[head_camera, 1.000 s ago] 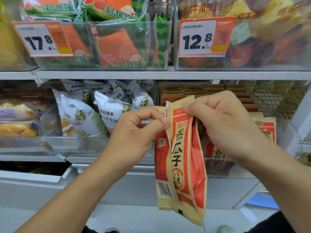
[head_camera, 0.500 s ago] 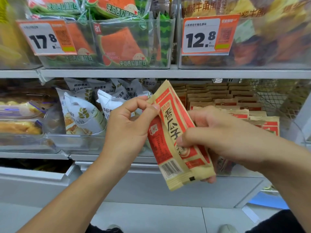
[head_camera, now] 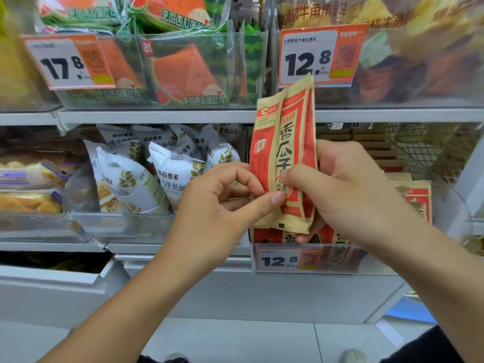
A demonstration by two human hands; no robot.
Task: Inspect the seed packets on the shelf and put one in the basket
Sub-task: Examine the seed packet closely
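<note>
Both hands are up in front of the shelf in the head view, the only one there is. Right hand (head_camera: 348,195) grips two seed packets (head_camera: 285,158) upright, thumb across their printed front and fingers curled behind, so the packets stand just before the shelf edge (head_camera: 157,117) with their tops over the price tag (head_camera: 309,57). Left hand (head_camera: 217,205) pinches the lower left edge of the nearer packet between thumb and forefinger (it looks like a grip for parting the pair or turning one).

More packets of the same kind sit stacked in the clear bin (head_camera: 340,260) directly below and behind the hands, beside white bread bags (head_camera: 167,174).

Judging by this, the inspecting step is in hand and nothing has gone to the basket, which is not in view. Next would be separating one packet, returning the other to the bin, then lowering the chosen one to wherever the basket sits.
</note>
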